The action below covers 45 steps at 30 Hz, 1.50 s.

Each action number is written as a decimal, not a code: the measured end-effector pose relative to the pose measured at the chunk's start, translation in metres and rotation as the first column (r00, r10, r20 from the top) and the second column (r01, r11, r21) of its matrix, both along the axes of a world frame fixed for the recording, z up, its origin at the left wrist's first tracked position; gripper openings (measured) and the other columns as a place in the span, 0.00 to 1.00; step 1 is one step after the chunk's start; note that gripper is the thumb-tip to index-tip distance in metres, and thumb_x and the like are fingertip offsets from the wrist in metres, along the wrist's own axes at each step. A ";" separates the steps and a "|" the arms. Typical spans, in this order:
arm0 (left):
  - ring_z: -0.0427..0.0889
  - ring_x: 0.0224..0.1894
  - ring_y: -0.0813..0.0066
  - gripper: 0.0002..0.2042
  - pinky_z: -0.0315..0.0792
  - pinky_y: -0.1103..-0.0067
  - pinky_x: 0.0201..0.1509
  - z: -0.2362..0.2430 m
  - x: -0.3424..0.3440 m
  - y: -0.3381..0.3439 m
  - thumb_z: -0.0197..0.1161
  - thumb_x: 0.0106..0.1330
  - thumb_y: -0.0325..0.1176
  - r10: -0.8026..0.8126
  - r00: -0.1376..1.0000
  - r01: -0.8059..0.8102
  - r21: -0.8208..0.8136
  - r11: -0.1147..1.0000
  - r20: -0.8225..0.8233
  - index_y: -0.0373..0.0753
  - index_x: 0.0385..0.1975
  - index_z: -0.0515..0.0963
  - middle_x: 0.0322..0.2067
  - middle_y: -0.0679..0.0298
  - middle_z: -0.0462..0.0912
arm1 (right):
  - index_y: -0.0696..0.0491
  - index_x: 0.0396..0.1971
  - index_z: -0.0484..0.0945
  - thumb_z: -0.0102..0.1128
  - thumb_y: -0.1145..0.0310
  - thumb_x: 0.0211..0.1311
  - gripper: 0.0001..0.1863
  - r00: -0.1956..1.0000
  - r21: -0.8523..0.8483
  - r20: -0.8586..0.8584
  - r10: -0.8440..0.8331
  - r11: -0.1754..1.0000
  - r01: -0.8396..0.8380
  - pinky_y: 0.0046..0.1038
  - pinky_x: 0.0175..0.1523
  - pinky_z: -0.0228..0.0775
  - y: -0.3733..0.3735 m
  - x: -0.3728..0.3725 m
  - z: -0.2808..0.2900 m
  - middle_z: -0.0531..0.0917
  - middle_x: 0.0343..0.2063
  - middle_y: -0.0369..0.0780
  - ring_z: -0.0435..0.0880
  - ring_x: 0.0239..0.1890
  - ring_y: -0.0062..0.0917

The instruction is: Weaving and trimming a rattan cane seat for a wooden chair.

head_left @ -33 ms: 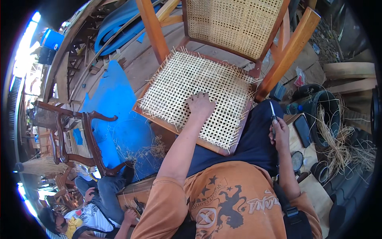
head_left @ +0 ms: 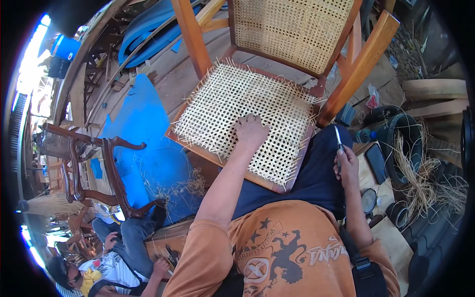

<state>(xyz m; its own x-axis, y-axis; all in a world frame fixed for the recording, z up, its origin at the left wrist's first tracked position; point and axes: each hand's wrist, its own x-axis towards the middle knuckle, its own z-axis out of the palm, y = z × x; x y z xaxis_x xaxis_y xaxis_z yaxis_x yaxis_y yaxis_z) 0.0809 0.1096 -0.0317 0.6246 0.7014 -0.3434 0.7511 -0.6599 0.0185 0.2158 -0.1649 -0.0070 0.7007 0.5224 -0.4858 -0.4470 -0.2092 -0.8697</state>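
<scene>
My left hand [head_left: 251, 132] rests on the woven cane seat [head_left: 213, 101] of a wooden chair, fingers apart and a little bent, holding nothing. Loose cane ends stick out all round the seat's edge, and the seat's near corner lies over my legs. At the right, my right hand [head_left: 348, 167] is closed around the dark handle of a slim knife [head_left: 338, 135], its metal blade pointing up and away above my thigh. Beyond the seat stands the chair's cane backrest [head_left: 292, 29], between the wooden legs.
At right are a phone [head_left: 376, 162], a dark bucket [head_left: 404, 138] and loose cane strands [head_left: 420, 173]. A blue sheet [head_left: 138, 119] lies left, beside a dark carved chair frame [head_left: 115, 178]. Another person [head_left: 114, 262] sits at the lower left.
</scene>
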 end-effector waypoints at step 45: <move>0.81 0.37 0.53 0.13 0.73 0.64 0.41 0.112 -0.136 0.078 0.52 0.61 0.40 0.110 0.881 -0.158 -0.068 0.985 -0.460 0.40 0.38 0.78 0.31 0.52 0.82 | 0.53 0.31 0.80 0.57 0.63 0.57 0.09 0.446 0.119 0.398 0.801 0.437 -0.891 0.26 0.34 0.69 0.345 -0.148 -0.062 0.81 0.24 0.38 0.76 0.25 0.21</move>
<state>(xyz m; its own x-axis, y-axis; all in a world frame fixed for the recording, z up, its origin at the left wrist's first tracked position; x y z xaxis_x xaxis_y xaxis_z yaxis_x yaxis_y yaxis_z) -0.0551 0.1874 0.0808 0.2862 0.7139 -0.6391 0.7742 -0.5652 -0.2847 0.0677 0.1802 -0.0694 -0.1147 0.9883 -0.1009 0.0558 -0.0950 -0.9939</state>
